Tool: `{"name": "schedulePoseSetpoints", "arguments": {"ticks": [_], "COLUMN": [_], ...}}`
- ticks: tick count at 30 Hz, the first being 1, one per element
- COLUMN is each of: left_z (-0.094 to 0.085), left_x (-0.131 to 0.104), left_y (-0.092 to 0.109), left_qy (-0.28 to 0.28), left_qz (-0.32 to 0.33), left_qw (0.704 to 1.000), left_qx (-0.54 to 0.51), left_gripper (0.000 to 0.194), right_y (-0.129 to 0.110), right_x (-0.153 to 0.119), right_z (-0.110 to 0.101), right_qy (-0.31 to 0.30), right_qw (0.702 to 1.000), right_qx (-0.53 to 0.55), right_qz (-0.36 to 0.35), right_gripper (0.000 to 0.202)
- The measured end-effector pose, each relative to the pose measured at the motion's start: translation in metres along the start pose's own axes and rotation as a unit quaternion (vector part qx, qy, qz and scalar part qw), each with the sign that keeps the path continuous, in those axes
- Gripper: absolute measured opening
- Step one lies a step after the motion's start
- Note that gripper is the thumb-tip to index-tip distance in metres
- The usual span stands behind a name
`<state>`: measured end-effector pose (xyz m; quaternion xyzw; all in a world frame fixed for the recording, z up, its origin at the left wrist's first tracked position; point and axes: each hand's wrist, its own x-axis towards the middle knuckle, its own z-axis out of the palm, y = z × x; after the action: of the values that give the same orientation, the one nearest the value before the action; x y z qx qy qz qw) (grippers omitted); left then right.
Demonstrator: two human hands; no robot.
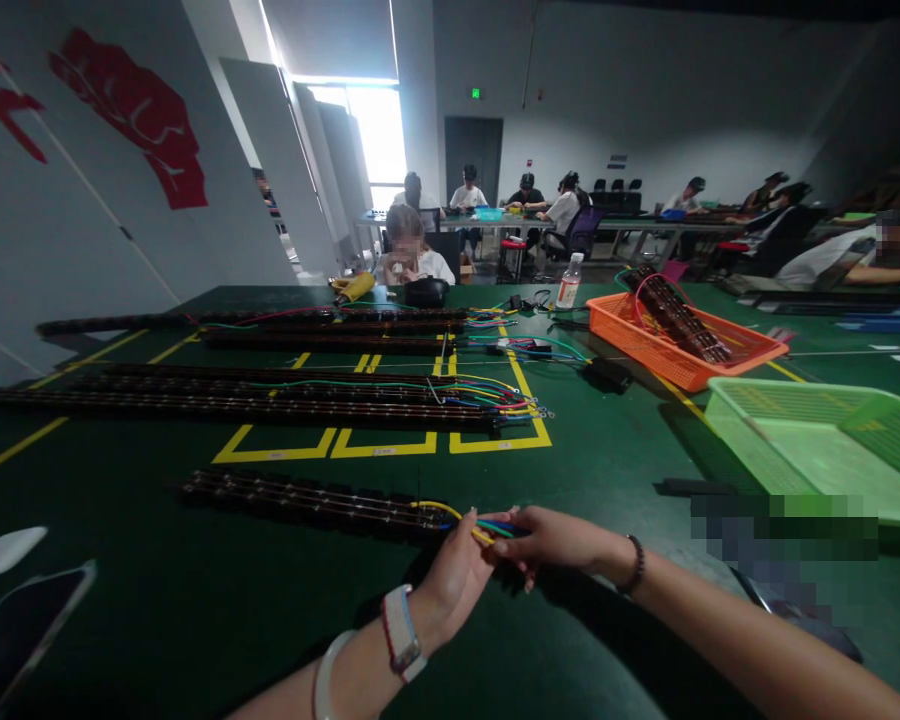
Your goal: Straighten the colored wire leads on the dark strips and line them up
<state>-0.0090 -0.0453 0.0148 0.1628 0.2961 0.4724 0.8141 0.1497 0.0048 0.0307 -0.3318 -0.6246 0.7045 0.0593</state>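
Several coloured wires (444,508), yellow, blue and green, come out of the right end of a black cable chain (307,502) that lies on the green table. My left hand (461,572) is closed around these wires just past the chain's end. Close beside it, my right hand (551,540) pinches the same wires farther along. The tips of the wires are hidden by my fingers. Behind my hands lie longer black cable chains (285,402) in a row, with coloured wires and small metal terminals (541,412) at their right ends.
An orange basket (690,378) holding another chain and a green basket (817,480) stand at the right. A bottle (569,282) is at the far edge. Yellow tape (390,448) marks the table (285,600). A person (416,255) sits opposite; others work farther back.
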Motion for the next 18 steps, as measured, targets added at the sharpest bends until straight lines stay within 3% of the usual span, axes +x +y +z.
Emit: {"name": "schedulePoseSetpoints", "arguments": {"ticks": [2, 4, 9, 12, 18], "left_z": [-0.001, -0.004, -0.007, -0.005, 0.0], "left_x": [0.001, 0.003, 0.005, 0.003, 0.002], "left_y": [0.001, 0.0, -0.005, -0.008, -0.011], "left_qy": [0.012, 0.013, -0.008, -0.003, 0.031], "left_qz": [0.01, 0.02, 0.019, 0.022, 0.053], "left_qw": [1.0, 1.0, 1.0, 0.999, 0.998], "left_qx": [-0.002, -0.002, -0.012, -0.024, -0.025], "left_gripper": [0.039, 0.037, 0.04, 0.032, 0.021], "right_y": [-0.005, -0.009, -0.008, -0.005, 0.001], "right_x": [-0.003, -0.006, -0.005, -0.001, 0.005], "right_z": [0.002, 0.005, 0.017, 0.021, 0.025], "right_qy": [0.042, 0.086, 0.172, 0.177, 0.202], "right_qw": [0.992, 0.965, 0.832, 0.779, 0.712], "right_qx": [-0.115, -0.245, -0.528, -0.601, -0.673], "right_qz": [-0.026, -0.038, 0.015, 0.021, 0.011], "right_gripper": [0.038, 0.032, 0.027, 0.025, 0.023]}}
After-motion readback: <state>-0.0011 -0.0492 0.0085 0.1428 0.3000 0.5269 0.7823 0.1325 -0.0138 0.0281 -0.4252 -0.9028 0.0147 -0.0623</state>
